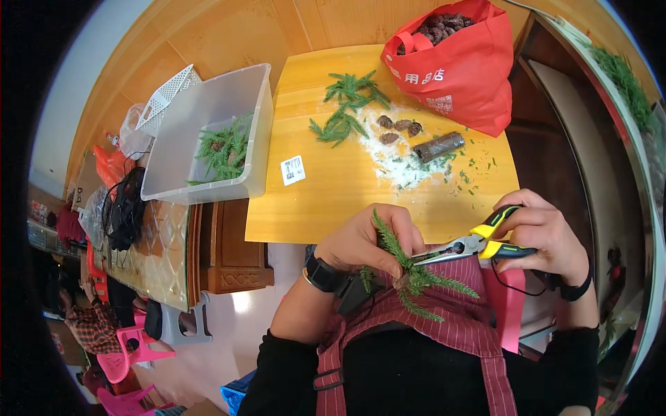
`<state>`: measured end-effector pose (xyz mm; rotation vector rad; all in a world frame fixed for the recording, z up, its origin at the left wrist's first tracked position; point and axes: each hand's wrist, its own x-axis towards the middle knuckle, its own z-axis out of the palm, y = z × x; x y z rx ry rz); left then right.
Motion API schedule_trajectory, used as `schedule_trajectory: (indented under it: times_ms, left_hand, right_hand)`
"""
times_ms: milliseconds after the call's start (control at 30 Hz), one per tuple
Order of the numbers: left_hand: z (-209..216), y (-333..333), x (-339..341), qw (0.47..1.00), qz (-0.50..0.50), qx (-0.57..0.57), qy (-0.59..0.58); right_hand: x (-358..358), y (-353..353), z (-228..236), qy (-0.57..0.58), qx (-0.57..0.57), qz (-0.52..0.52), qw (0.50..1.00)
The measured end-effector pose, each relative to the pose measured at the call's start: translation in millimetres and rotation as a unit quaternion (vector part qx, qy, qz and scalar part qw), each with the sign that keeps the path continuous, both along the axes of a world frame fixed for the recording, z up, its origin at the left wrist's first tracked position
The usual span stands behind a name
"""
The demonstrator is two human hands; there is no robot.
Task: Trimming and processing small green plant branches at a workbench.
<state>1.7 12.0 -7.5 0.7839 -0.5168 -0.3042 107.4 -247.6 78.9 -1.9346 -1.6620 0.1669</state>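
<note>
My left hand (374,239) pinches an artificial pine sprig (433,281) whose green needled branches spread out in front of my striped apron. A small brownish piece shows at the sprig's centre, partly under my thumb. In my right hand (544,236) are long-nose pliers (479,241) with yellow and black handles. The handles are spread apart, and the pliers' nose points left into the sprig beside my left fingertips. Whether the jaws grip a stem or wire, I cannot make out.
A yellow table (312,208) holds pine sprigs (347,104), several pinecones (390,138), a dark roll (439,146), white powder (395,166) and a label (293,170). A red bag (458,76) of pinecones stands at the back right. Left is a clear bin (258,139) with finished-looking sprigs.
</note>
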Motion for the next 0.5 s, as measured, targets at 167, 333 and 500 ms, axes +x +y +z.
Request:
schedule_trajectory:
  times_ms: [167,333,500]
  left_hand:
    - [0.4,2.0,0.5,1.0,-0.012,0.006,-0.023]
    - [7.1,1.8,-0.6,0.999,-0.004,0.034,-0.008]
    - [0.6,3.8,1.9,0.998,-0.031,0.022,-0.049]
  right_hand:
    - [6.6,1.2,10.9,-0.027,0.004,0.026,0.999]
    - [12.7,3.7,16.6,-0.003,-0.01,0.069,0.998]
    - [15.7,5.0,30.4,-0.031,-0.022,0.074,0.997]
